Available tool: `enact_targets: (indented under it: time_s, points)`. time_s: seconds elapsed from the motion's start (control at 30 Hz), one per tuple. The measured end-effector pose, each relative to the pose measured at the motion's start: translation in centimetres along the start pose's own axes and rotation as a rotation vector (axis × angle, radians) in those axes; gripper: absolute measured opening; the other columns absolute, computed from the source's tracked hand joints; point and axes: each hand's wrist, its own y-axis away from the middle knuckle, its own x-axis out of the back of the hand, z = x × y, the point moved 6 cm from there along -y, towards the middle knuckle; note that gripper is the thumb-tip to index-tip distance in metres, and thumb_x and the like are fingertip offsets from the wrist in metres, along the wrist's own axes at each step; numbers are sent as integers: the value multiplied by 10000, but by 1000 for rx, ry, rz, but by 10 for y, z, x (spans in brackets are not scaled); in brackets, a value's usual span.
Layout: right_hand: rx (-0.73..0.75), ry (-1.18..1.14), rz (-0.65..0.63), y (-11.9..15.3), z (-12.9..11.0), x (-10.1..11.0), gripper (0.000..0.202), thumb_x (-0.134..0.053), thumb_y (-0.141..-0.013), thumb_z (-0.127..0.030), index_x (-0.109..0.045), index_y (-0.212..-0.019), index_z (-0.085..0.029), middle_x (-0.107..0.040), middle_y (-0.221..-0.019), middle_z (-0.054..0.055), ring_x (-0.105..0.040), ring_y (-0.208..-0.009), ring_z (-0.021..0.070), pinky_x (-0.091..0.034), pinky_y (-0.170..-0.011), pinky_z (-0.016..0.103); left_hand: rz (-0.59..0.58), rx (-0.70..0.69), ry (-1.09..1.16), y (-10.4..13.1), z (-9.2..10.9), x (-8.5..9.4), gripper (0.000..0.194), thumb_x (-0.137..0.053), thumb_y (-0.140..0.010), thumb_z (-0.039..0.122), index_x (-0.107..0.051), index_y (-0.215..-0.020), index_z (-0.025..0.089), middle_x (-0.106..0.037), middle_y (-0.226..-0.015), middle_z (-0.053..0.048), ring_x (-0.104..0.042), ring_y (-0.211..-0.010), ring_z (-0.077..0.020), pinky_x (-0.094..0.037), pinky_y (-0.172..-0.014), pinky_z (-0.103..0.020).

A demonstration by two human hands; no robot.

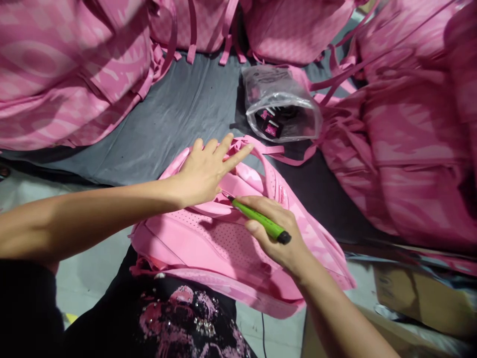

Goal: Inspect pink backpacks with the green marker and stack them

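A pink backpack [231, 228] lies across my lap against the table edge, its dotted mesh side facing up. My left hand [208, 171] rests flat near its top, fingers spread over the straps. In my right hand [278, 226] is a slim tool with a green handle [261, 221], a black end and a thin metal tip; I cannot make out its exact kind. The tip points at the pink fabric just beside my left thumb. Part of the backpack under my left hand is hidden.
On the grey table cover [179, 104] stands an open clear plastic bag [283, 117] with small pink-and-black pieces inside. Pink backpacks line the left [67, 74], the back [294, 30] and the right [417, 149]. Cardboard boxes [421, 298] sit below at the right.
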Motion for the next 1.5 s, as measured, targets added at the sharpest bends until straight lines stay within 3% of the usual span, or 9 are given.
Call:
enact_targets:
  time_s: [0.17,0.37,0.73,1.0,1.2,1.5]
  points:
    - [-88,46,35,-21,3,-2,182,-596,-908,-294,-696,-1035,-211,-690,-959,75,-660,-899,221,-562,-806,393,12,24,15,-2,-3,-3,967,-652,-841,366,-17,-1567,291,-113,-1637,-137,-405,-1265,-363,-290,-1021,-489]
    - [-52,200,-113,-22,3,-8,197,-617,-901,-283,-696,-1060,-198,-712,-940,63,-645,-838,228,-505,-778,414,-8,27,48,-4,-1,-3,989,-689,-816,348,-49,-1568,289,-134,-1634,-138,-399,-1268,-378,-297,-1011,-501]
    - [-101,189,66,-12,2,-5,134,-650,-894,-270,-659,-1024,-238,-690,-882,40,-612,-820,217,-463,-771,407,1,30,109,-6,-5,-7,934,-655,-837,405,-72,-1562,311,-133,-1634,-96,-371,-1281,-380,-281,-1036,-516]
    - [-46,111,-169,-22,-5,4,209,-655,-907,-326,-664,-1101,-249,-728,-977,38,-665,-908,219,-454,-909,448,19,23,120,-8,-5,-10,955,-670,-825,427,-70,-1558,302,-134,-1625,-111,-361,-1290,-392,-272,-1044,-538]
    - [-43,121,-79,-26,-9,-7,163,-633,-913,-255,-675,-1067,-225,-744,-977,45,-687,-905,213,-453,-884,418,10,28,152,-10,-4,-11,931,-641,-839,476,-75,-1557,299,-126,-1622,-99,-317,-1326,-426,-232,-1067,-577]
    - [-109,166,-130,-28,-12,-8,138,-625,-900,-232,-683,-1024,-221,-758,-971,31,-690,-908,205,-436,-864,387,-93,-12,11,-9,-7,-9,929,-579,-879,368,53,-1557,298,-106,-1627,-124,-337,-1343,-389,-253,-1065,-516]
